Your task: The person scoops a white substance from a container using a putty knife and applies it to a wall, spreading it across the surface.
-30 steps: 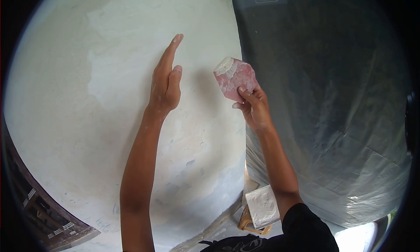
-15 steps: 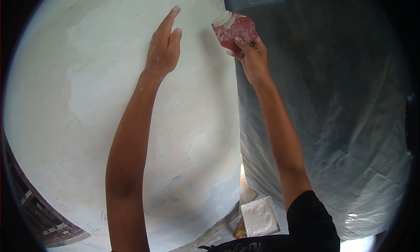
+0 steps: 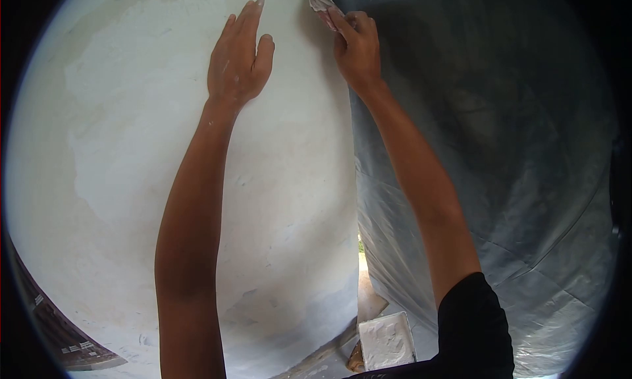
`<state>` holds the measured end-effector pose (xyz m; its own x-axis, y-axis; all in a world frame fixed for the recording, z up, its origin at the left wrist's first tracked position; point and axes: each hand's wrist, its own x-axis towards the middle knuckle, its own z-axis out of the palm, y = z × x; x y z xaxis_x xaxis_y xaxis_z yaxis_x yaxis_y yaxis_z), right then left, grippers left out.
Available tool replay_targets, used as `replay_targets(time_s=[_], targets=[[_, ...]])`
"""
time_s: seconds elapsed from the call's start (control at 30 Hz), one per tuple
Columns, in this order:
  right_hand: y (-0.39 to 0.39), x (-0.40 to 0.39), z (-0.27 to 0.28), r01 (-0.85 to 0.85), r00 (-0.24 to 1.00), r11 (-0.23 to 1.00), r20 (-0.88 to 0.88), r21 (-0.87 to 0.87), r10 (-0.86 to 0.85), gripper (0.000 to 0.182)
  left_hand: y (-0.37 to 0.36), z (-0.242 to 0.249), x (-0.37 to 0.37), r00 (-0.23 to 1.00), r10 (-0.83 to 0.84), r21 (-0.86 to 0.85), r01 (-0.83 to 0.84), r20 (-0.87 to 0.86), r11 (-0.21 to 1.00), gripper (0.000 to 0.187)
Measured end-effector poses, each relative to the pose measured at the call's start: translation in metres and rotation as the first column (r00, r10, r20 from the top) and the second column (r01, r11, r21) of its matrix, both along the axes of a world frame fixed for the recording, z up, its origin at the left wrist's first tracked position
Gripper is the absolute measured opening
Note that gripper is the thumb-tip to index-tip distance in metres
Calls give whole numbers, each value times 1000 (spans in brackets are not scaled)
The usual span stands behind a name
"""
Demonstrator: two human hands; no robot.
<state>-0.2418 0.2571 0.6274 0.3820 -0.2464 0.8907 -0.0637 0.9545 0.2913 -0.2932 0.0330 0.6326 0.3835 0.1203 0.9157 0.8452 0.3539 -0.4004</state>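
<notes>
My right hand (image 3: 359,46) grips a thin red putty spreader (image 3: 322,10) smeared with white putty, now turned nearly edge-on. Its tip is right at the pale wall (image 3: 289,175), close to the wall's right-hand edge. Thumb and fingers close around the spreader's near end, and part of it is hidden by them. Over on the left, my left hand (image 3: 238,56) lies flat along the wall with fingers stretched upward and the thumb apart. It holds nothing, and specks of white mark its back.
Dark translucent plastic sheeting (image 3: 500,168) hangs to the right of the wall's edge. Low down, a square container of white putty (image 3: 387,343) sits beside a brown wooden-looking piece (image 3: 355,358). A dark brown patterned object (image 3: 62,326) shows at lower left.
My right hand has moved up and left, bringing the spreader from its broad face to nearly edge-on at the wall. My left hand has shifted slightly up and turned flatter, its fingers more visible.
</notes>
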Motion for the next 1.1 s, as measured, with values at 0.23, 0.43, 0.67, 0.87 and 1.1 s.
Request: replay_targets(time_s=[0.23, 0.43, 0.67, 0.87, 1.1], targets=[[6, -19, -4, 54, 992, 998, 108, 42, -59, 49, 1, 0, -1, 996, 91, -1, -91, -9, 996, 55], [11, -9, -25, 55, 973, 998, 221, 43, -63, 50, 3, 1, -4, 987, 143, 31, -141, -73, 990, 52], [7, 9, -64, 19, 959, 999, 282, 45, -31, 53, 3, 0, -1, 984, 178, -5, -178, -19, 984, 55], [16, 15, -25, 17, 995, 998, 100, 65, -23, 49, 6, 1, -3, 968, 238, 43, -236, -78, 971, 52], [10, -8, 10, 101, 982, 990, 148, 101, -116, 47, 5, 1, -4, 932, 361, 51, -359, -26, 932, 54]])
